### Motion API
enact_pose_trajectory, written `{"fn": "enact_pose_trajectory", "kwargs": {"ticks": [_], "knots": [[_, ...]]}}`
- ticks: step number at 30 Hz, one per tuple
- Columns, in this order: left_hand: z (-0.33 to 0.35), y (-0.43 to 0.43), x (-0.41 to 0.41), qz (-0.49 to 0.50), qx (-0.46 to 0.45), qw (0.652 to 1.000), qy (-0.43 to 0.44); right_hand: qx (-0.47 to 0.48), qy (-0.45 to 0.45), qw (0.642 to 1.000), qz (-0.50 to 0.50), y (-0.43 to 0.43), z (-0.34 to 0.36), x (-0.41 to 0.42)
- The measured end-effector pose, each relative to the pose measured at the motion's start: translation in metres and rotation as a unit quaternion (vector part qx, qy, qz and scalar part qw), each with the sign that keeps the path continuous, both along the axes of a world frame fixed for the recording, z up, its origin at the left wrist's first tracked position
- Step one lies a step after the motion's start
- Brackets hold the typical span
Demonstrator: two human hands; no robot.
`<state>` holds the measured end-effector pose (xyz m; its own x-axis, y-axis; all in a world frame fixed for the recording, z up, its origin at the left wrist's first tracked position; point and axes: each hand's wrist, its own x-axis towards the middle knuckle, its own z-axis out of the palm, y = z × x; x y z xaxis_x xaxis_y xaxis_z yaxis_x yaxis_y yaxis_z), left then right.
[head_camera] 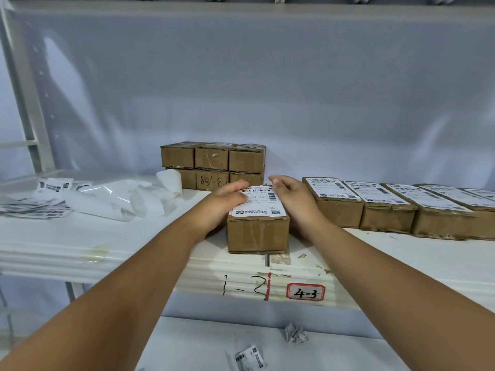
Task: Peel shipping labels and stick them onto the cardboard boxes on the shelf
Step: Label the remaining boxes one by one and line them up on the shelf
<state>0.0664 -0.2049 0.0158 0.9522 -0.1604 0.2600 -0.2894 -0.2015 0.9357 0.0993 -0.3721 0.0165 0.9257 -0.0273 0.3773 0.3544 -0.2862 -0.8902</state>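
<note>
Head view: one rectangular brown cardboard box (257, 232) is set at the white shelf's (107, 245) front edge, with a white label (257, 200) laid on top. The label is pressed by the left hand's (225, 202) flat fingers; the box's right side is touched by the right hand's (293, 199) relaxed fingers. Six stacked boxes (211, 164) are seen behind.

my left hand (227, 202) presses flat on the label (261, 207) on top of the box (258, 232), my right hand (293, 202) rests against its right side. right of my hands stands a row of labelled boxes (388, 216), left of them lie loose papers (117, 202).
</note>
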Motion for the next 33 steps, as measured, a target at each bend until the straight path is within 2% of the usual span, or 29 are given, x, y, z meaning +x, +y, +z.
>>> {"fn": "enact_pose_trajectory", "kwargs": {"ticks": [3, 7, 11, 15, 18, 22, 25, 30, 33], "knots": [[0.001, 0.0, -0.001, 0.024, -0.024, 0.999, -0.023, 0.0, -0.027, 0.999, 0.024, -0.001, 0.003, -0.006], [0.004, 0.002, -0.005, 0.004, -0.037, 0.999, -0.015, -0.02, 0.025, 0.992, 0.121, -0.003, 0.006, -0.019], [0.008, 0.011, -0.012, -0.061, 0.044, 0.997, 0.032, -0.045, 0.048, 0.987, 0.148, -0.007, 0.011, -0.027], [0.01, 0.016, -0.029, -0.089, 0.063, 0.993, 0.052, -0.136, 0.052, 0.98, 0.139, -0.007, 0.019, -0.037], [0.007, 0.016, -0.038, -0.065, 0.082, 0.994, 0.035, -0.169, 0.058, 0.973, 0.143, -0.008, 0.02, -0.047], [0.002, 0.015, -0.048, -0.016, 0.077, 0.997, 0.0, -0.143, 0.131, 0.968, 0.158, -0.013, 0.02, -0.063], [0.0, 0.014, -0.054, 0.024, 0.074, 0.997, -0.031, -0.12, 0.148, 0.966, 0.176, -0.021, 0.017, -0.075], [-0.002, 0.015, -0.059, 0.042, 0.084, 0.995, -0.033, -0.161, 0.047, 0.98, 0.102, -0.022, 0.007, -0.091], [-0.001, 0.009, -0.061, 0.035, 0.134, 0.99, -0.016, -0.234, -0.01, 0.97, 0.061, -0.025, -0.001, -0.098]]}}
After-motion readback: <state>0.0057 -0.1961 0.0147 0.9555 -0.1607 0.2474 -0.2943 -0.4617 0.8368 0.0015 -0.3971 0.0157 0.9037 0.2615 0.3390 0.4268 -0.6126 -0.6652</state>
